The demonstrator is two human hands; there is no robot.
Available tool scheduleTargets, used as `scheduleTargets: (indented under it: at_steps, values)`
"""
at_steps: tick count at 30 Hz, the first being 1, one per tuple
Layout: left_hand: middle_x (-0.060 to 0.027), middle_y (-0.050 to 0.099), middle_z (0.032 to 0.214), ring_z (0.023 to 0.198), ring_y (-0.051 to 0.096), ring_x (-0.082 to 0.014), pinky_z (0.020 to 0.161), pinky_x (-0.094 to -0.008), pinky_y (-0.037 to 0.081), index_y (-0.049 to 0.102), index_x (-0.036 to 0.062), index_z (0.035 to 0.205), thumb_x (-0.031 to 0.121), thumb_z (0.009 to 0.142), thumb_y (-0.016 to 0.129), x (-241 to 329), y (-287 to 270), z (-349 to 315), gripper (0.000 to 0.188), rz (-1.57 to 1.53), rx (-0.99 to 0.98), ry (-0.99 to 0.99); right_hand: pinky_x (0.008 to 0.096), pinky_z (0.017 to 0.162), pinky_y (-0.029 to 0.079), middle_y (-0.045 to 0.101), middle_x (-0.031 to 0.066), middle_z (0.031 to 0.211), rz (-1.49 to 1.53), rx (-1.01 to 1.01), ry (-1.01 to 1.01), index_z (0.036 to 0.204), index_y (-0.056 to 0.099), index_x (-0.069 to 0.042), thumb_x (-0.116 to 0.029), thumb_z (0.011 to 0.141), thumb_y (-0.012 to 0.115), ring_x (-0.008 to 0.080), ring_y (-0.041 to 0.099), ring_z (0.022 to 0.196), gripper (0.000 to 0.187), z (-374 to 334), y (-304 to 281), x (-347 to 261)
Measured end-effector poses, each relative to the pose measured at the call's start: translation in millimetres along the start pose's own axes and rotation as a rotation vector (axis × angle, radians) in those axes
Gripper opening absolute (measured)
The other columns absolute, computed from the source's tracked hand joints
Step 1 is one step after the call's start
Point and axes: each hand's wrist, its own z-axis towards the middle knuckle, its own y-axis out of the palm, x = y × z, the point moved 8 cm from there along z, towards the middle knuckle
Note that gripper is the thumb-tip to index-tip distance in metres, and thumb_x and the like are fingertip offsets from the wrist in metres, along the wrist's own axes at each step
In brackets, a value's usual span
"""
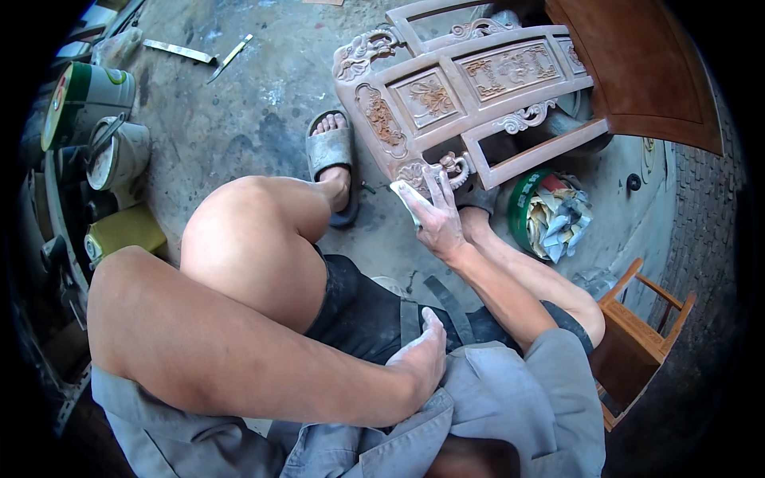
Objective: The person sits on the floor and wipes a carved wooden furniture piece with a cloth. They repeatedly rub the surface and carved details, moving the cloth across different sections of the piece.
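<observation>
My right hand is dusted white and grips a flat white pad that looks like folded sandpaper. Its other fingers reach to the scrolled lower corner of a carved wooden furniture panel. The panel is a chair back or similar, with pale dusty framing and reddish-brown floral carvings, and it lies tilted ahead of me. My left hand, also dusty, rests close to my belly over my lap. One finger of it shows stretched out with nothing held; the rest are partly hidden.
A reddish-brown board adjoins the panel at the upper right. A green bucket of crumpled scraps stands by my right leg, with a small wooden stool behind it. Paint buckets and a yellow can line the left. Metal strips lie on the floor.
</observation>
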Motion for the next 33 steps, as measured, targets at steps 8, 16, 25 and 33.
scheduleTargets:
  at_steps: [8,16,25,33]
  values:
    - [-0.0236,0.064,0.13,0.124,0.061,-0.0344,0.105,-0.0468,0.051,0.063,-0.0038,0.13,0.026,0.102,0.065,7.7,3.8,9.8,0.041,0.044,0.049,0.0,0.0635,0.129,0.019,0.069,0.0176,0.138,-0.064,0.093,0.143,0.152,0.055,-0.006,-0.006,0.08,0.064,0.0467,0.036,0.155,0.073,-5.0,9.7,-7.6]
    - [-0.0245,0.062,0.13,0.125,0.06,-0.034,0.106,-0.0443,0.051,0.061,-0.0057,0.13,0.026,0.102,0.065,7.7,1.9,15.1,0.042,0.08,0.044,0.022,0.063,0.129,0.022,0.072,0.0121,0.135,-0.002,-0.009,0.021,0.151,0.057,-0.011,-0.001,0.071,0.072,0.0442,0.04,0.152,0.082,-7.8,-9.5,5.0]
    - [-0.0256,0.061,0.129,0.126,0.059,-0.0335,0.107,-0.0416,0.051,0.059,-0.0078,0.13,0.025,0.102,0.066,5.1,7.8,24.0,0.044,0.114,0.03,0.04,0.0618,0.13,0.022,0.073,0.0108,0.134,0.024,-0.001,-0.021,0.145,0.063,-0.015,-0.003,0.079,0.068,0.0426,0.041,0.152,0.067,-0.8,-10.7,22.1]
    - [-0.0266,0.059,0.129,0.127,0.057,-0.0331,0.109,-0.0391,0.051,0.057,-0.0097,0.13,0.025,0.102,0.067,4.6,11.8,28.7,0.045,0.156,0.001,0.037,0.06,0.129,0.024,0.07,0.0071,0.14,-0.017,0.045,-0.016,0.144,0.066,-0.018,-0.001,0.075,0.066,0.0409,0.044,0.15,0.071,15.4,-13.1,30.1]
